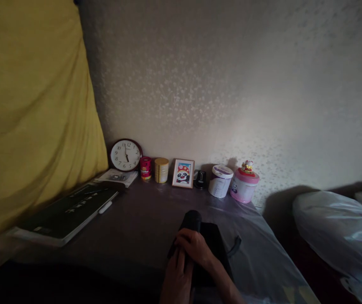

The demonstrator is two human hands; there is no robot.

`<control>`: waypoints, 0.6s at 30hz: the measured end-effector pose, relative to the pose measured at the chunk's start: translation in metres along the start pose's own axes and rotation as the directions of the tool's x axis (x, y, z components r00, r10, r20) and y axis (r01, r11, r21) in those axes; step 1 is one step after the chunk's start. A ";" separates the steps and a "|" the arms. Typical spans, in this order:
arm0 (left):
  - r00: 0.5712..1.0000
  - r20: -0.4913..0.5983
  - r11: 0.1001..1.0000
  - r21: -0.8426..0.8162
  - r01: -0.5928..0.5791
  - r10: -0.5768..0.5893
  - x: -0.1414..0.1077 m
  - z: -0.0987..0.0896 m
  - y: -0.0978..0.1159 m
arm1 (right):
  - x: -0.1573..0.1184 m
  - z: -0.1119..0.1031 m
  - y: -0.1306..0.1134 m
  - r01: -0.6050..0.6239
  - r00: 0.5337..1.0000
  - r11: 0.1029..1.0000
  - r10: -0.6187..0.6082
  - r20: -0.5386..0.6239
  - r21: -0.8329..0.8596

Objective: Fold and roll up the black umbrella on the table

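Black cloth (215, 240) lies on the table near its front edge. Its left side forms a thick roll (191, 218), and the rest spreads flat to the right. A dark strap (236, 245) sticks out from its right side. My right hand (195, 246) is closed over the roll, fingers curled round its upper side. Just below it, my left hand (177, 268) grips the same roll, its fingers partly covered by the right ones. The two hands touch. Dim light hides the exact kind of the black cloth thing.
Along the wall stand a round clock (126, 155), a red can (145, 168), a yellow can (161, 170), a framed panda picture (183, 173), a small black object (200, 179), a white tub (220, 181) and a pink tub (244, 185) topped by a figurine (248, 166). A dark green book (73, 210) lies left.
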State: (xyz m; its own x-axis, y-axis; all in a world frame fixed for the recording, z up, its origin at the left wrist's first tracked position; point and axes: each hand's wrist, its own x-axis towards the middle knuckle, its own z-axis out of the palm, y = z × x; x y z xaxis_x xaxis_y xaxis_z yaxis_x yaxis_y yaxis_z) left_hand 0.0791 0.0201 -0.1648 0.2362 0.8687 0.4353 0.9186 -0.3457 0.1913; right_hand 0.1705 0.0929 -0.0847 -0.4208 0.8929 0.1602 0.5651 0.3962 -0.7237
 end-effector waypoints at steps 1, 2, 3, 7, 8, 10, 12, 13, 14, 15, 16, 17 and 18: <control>1.000 0.012 1.000 0.011 0.006 -0.006 -0.001 0.007 0.000 | -0.005 0.000 -0.001 0.048 0.999 0.999 -0.048 -0.015 -0.022; 1.000 0.020 1.000 0.025 0.011 -0.012 -0.003 0.014 0.000 | -0.009 0.000 0.000 0.091 0.995 0.995 -0.092 -0.030 -0.049; 0.999 0.026 0.999 0.042 0.020 -0.021 -0.004 0.020 -0.001 | -0.012 0.001 0.002 0.129 0.990 0.989 -0.132 -0.043 -0.078; 0.997 0.046 0.993 0.103 0.061 -0.066 -0.006 0.030 -0.001 | -0.009 -0.001 0.022 0.253 0.964 0.948 -0.263 -0.028 -0.194; 0.996 0.056 0.992 0.105 0.066 -0.072 -0.006 0.029 0.000 | -0.003 -0.003 0.028 0.264 0.961 0.938 -0.276 -0.025 -0.224; 0.992 0.093 0.992 0.091 0.082 -0.090 -0.004 0.024 0.001 | 0.011 -0.008 0.040 0.255 0.962 0.926 -0.272 -0.023 -0.280; 0.980 0.155 0.991 0.067 0.115 -0.124 -0.002 0.017 0.003 | 0.027 -0.014 0.051 0.215 0.972 0.923 -0.234 -0.022 -0.321; 0.972 0.189 0.989 0.054 0.135 -0.143 -0.001 0.013 0.003 | 0.035 -0.017 0.055 0.191 0.977 0.924 -0.212 -0.026 -0.331; 0.962 0.222 0.987 0.040 0.155 -0.160 0.000 0.010 0.003 | 0.043 -0.018 0.059 0.169 0.981 0.928 -0.189 -0.030 -0.333; 0.952 0.253 0.985 0.027 0.171 -0.172 0.002 0.007 0.004 | 0.051 -0.020 0.063 0.140 0.986 0.935 -0.161 -0.038 -0.326; 0.942 0.280 0.982 0.014 0.186 -0.183 0.003 0.004 0.004 | 0.057 -0.020 0.067 0.092 0.992 0.948 -0.114 -0.058 -0.304; 0.933 0.303 0.979 0.005 0.202 -0.194 0.005 0.002 0.004 | 0.062 -0.021 0.070 0.029 0.995 0.962 -0.054 -0.084 -0.272; 0.925 0.320 0.976 0.000 0.217 -0.206 0.006 0.001 0.004 | 0.066 -0.023 0.073 -0.040 0.993 0.972 0.013 -0.117 -0.231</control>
State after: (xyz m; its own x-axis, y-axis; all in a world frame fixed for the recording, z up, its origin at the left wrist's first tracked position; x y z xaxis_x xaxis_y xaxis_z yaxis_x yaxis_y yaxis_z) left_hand 0.0845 0.0242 -0.1619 0.1308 0.9881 0.0814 0.9481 -0.1487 0.2811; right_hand 0.2001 0.1861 -0.1118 -0.3279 0.9168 0.2282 0.7302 0.3992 -0.5545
